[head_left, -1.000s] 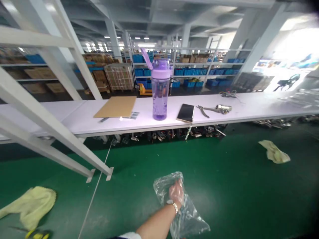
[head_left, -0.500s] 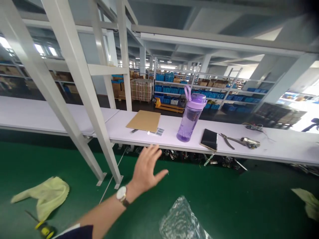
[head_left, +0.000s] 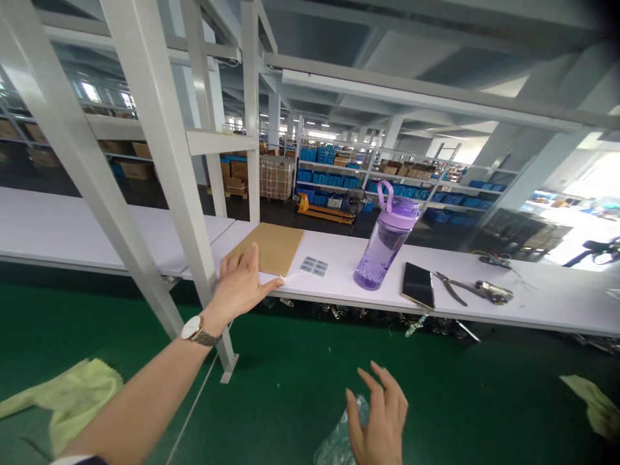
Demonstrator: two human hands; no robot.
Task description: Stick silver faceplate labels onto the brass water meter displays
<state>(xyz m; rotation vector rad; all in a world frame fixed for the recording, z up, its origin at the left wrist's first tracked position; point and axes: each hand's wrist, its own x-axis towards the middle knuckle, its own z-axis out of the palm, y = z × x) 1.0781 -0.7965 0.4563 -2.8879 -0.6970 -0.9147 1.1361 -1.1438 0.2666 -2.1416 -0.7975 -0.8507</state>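
My left hand [head_left: 241, 284], with a watch on its wrist, lies over the near left part of a flat tan cardboard sheet [head_left: 281, 248]. Its fingers are stretched out and the thumb sticks out to the right. A small sheet of grey labels [head_left: 314, 266] rests on the bench just right of the cardboard. Lower in the view, my right hand [head_left: 380, 416] hangs in front of the bench with its fingers apart and nothing in them. Behind it, a clear plastic bag [head_left: 334, 442] is partly hidden.
On the white bench [head_left: 334, 290] stand a purple bottle [head_left: 385, 248], a dark phone [head_left: 417, 284], pliers [head_left: 453, 287] and a metal part [head_left: 495, 292]. White frame posts [head_left: 167, 155] rise at left. A yellow-green cloth [head_left: 82, 397] lies lower left. Loose parts sit under the bench.
My left hand has moved left and up onto the cardboard, which has shifted left and uncovered the labels. My right hand has come into view from below. The view has shifted slightly.
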